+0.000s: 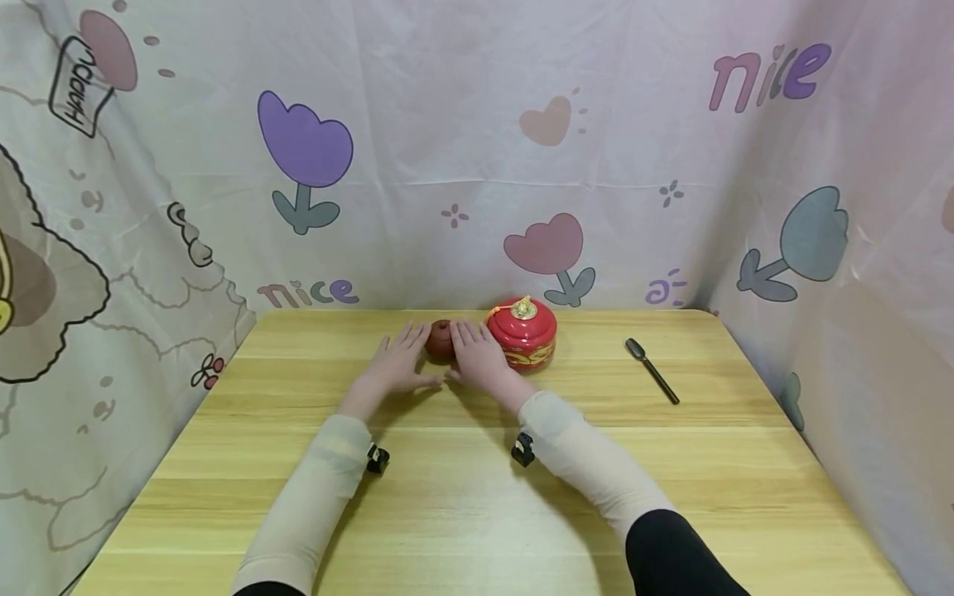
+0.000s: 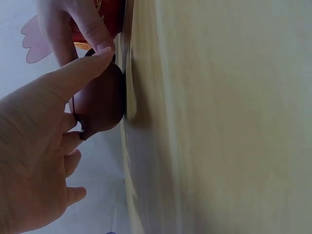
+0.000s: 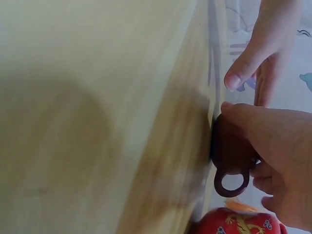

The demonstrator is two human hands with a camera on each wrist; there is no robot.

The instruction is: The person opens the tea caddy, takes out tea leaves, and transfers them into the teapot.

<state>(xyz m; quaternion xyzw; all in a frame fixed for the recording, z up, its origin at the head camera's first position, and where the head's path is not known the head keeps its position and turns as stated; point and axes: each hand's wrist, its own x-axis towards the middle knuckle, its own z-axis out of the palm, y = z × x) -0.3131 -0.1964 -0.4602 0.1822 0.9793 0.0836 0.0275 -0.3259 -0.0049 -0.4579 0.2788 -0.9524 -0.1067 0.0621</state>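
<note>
A small brown teapot stands near the table's far edge, between the two hands. My left hand is on its left, with straight, spread fingers around the spout side in the left wrist view. My right hand lies along the other side, fingers extended and thumb in front of the pot's body. Below that hand in the right wrist view shows the ring-shaped handle. Exact contact of the hidden fingertips cannot be made out. Just right of the right hand sits a red lidded jar with gold decoration.
A dark, slim spoon-like tool lies on the right part of the wooden table. Behind the far edge hangs a printed cloth, which also runs down both sides.
</note>
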